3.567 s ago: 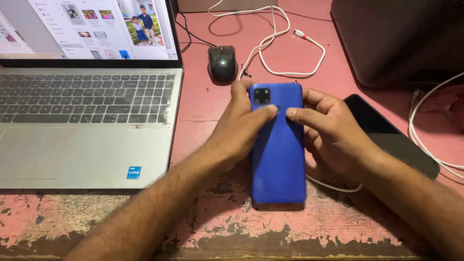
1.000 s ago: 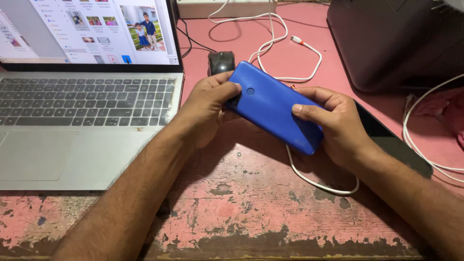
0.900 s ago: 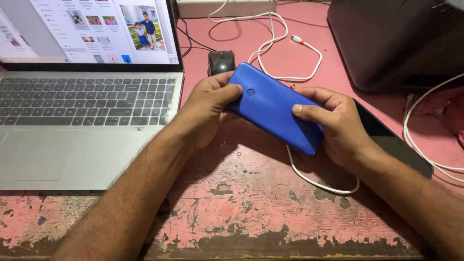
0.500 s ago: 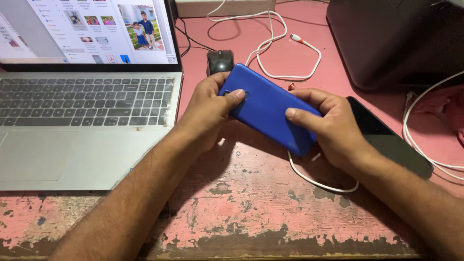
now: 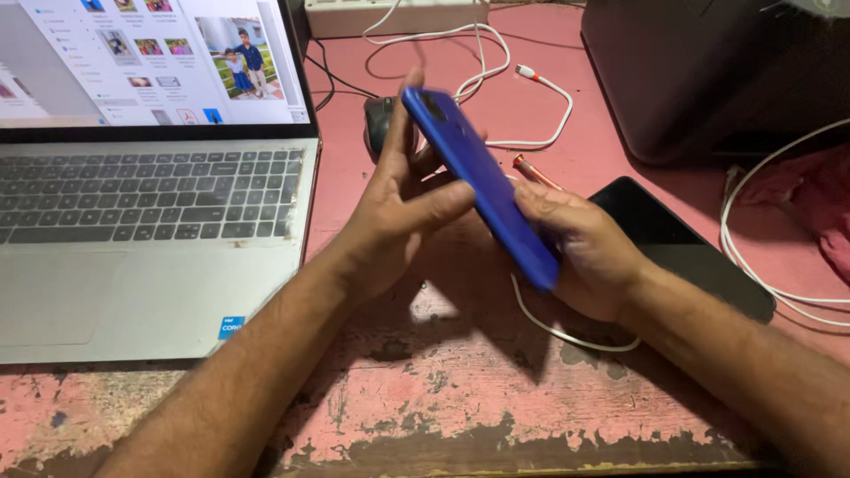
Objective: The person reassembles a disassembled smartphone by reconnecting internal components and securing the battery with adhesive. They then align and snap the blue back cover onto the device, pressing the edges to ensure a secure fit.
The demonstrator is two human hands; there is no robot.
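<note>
Tilting up on edge between laptop (image 5: 150,221) and black tablet (image 5: 682,243), the blue phone (image 5: 482,186) is gripped by both hands: left hand (image 5: 398,217) thumb pressing its face, right hand (image 5: 589,252) clasping the lower end above the table (image 5: 496,398); turning it over needs steady support.

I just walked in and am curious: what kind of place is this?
Probably a home or small-shop work desk: an open laptop on a worn pink table, white cables, and a mouse behind the blue phone.

Open silver laptop (image 5: 150,221) on worn pink desk (image 5: 496,407); black mouse (image 5: 378,124), white cables (image 5: 496,53), dark flat phone (image 5: 686,243), black box (image 5: 708,71) at back right.
</note>
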